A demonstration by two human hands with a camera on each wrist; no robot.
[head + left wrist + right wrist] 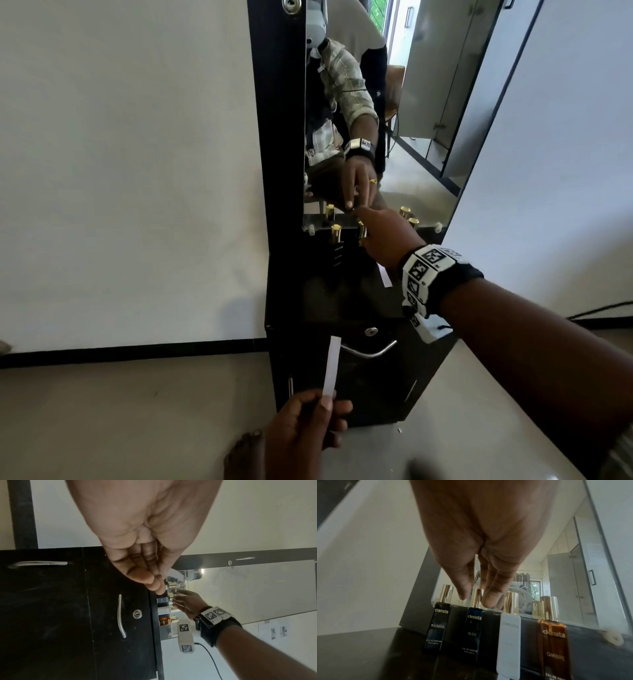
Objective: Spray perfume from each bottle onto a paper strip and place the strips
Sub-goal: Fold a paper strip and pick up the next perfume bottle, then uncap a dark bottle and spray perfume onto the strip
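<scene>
Four perfume bottles with gold caps stand in a row on the black cabinet top against a mirror: black Founder, blue Bleu, white and amber. My right hand reaches over the Bleu bottle, its thumb and fingers straight on either side of the gold cap, with a small gap at the thumb. Low in front of the cabinet, my left hand pinches a white paper strip upright. A second strip lies on the cabinet top beneath my right wrist.
The mirror behind the bottles reflects my arm and the room. Below the top, the cabinet front has a metal handle and a lock. White wall lies to the left, pale floor below, and a black cable to the right.
</scene>
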